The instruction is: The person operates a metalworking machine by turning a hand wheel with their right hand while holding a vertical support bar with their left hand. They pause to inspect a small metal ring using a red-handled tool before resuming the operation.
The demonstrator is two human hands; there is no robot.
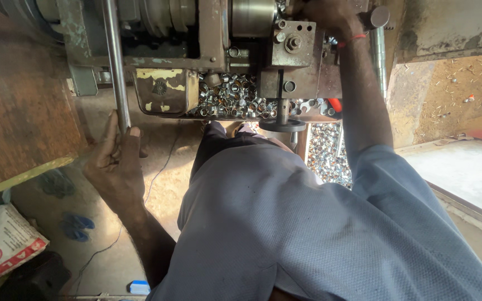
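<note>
While the left hand (115,161) clenches the steel bar (114,61), the right hand (330,17) (grip unclear, cannot tell) risks pinching at the lathe head (294,56)

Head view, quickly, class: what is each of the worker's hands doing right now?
Left hand: closed around the long steel bar.
Right hand: up on the lathe's tool post; grip cannot be told.

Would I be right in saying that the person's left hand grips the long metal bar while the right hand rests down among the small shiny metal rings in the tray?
Not quite. The left hand does grip the long metal bar, but the right hand is not in the tray of small shiny metal rings; the head view shows it raised on the upper part of the machine, above them.
</note>
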